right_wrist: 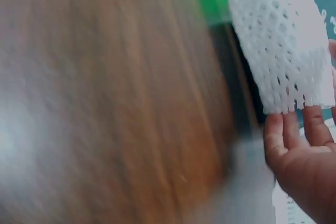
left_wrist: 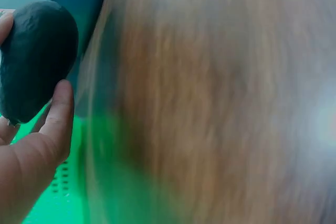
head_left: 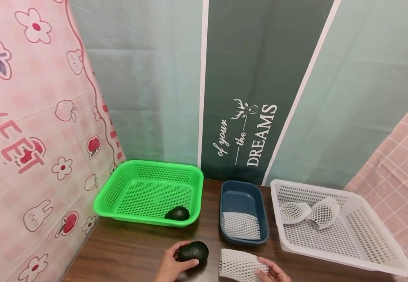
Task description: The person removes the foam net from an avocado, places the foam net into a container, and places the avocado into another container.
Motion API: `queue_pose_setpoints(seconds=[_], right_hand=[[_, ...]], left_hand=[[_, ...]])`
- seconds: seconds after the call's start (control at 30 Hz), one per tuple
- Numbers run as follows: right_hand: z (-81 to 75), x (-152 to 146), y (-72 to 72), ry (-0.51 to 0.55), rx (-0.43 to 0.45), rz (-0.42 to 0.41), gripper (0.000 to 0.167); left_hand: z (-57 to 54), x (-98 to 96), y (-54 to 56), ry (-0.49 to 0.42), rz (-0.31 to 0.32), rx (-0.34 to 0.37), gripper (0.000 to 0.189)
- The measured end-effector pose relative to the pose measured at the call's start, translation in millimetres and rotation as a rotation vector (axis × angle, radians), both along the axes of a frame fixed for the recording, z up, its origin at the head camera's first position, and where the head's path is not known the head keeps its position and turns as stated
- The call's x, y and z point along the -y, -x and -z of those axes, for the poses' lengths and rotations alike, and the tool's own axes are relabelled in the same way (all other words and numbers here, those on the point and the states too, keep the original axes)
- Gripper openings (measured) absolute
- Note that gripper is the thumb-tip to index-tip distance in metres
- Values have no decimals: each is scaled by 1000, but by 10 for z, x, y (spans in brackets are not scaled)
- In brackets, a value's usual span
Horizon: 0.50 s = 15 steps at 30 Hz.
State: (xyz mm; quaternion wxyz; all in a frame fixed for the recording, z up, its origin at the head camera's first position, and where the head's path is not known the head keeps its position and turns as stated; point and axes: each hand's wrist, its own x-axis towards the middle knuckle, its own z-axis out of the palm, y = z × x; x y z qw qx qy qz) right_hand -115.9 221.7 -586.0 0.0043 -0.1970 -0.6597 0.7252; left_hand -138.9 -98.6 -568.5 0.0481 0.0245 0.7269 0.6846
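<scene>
A dark green avocado [head_left: 196, 251] is in my left hand [head_left: 174, 263], with fingers and thumb around its narrower end. In the left wrist view the avocado [left_wrist: 39, 59] shows its smooth dark skin and stem tip above the thumb. My right hand [head_left: 273, 271] holds a white foam net sleeve [head_left: 239, 264] by its right end. The sleeve's left end faces the avocado, a short gap apart. In the right wrist view the fingers grip the rim of the foam net sleeve [right_wrist: 286, 45], and its mesh looks hollow.
A green basket [head_left: 110, 209] at left holds another avocado [head_left: 179, 214]. In the middle, a blue bin [head_left: 240, 197] contains more white foam netting [head_left: 240, 226]. The white basket [head_left: 338, 254] at right holds two net-wrapped things [head_left: 325, 213]. Patterned cloths surround the brown wooden table [head_left: 119, 250].
</scene>
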Motion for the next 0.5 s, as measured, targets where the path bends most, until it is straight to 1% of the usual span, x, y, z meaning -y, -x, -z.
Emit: queue_pose_setpoints(seconds=[0.13, 0.27, 0.33, 0.4, 0.5], right_hand=[[-63, -64, -6, 29, -74, 37, 29], [-150, -51, -2, 66, -161, 87, 34], [-206, -33, 4, 96, -164, 112, 36], [-263, -18, 9, 100, -157, 137, 37], [-361, -4, 28, 80, -89, 167, 36]], left_hand=[[-81, 75, -23, 11, -7, -19, 56], [-166, 134, -30, 38, 7, -21, 56], [-205, 156, -33, 62, 12, -34, 55], [-250, 169, -37, 64, 21, -50, 54], [-323, 177, -41, 57, 28, -77, 53]])
